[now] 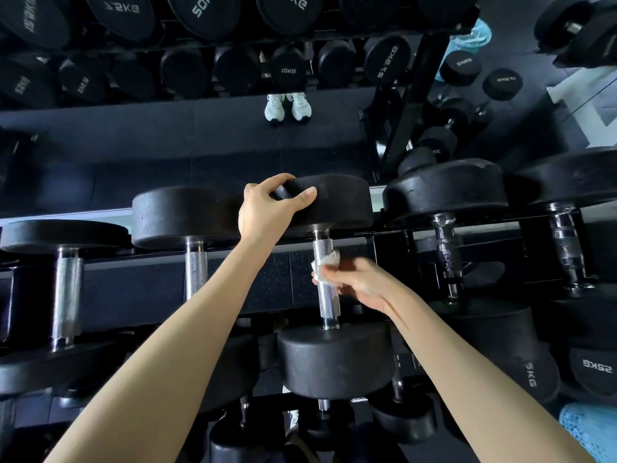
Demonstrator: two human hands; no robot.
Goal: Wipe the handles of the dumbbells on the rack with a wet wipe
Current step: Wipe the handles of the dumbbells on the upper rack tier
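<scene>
The far head (329,198) of the heavy, stiff dumbbell is gripped by the left hand (267,208) while the soft wipe (325,267) is pinched against its knurled handle (328,295) by the right hand (362,284).

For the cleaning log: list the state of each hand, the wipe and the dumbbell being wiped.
Left hand: grips the far head of the dumbbell.
Right hand: pinches the wet wipe.
Wet wipe: crumpled, against the handle.
Handle: upper part covered by wipe, rest bare.

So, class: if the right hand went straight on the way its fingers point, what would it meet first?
The middle dumbbell's handle: the wet wipe in the right hand seems to touch it, though depth is unclear.
</scene>
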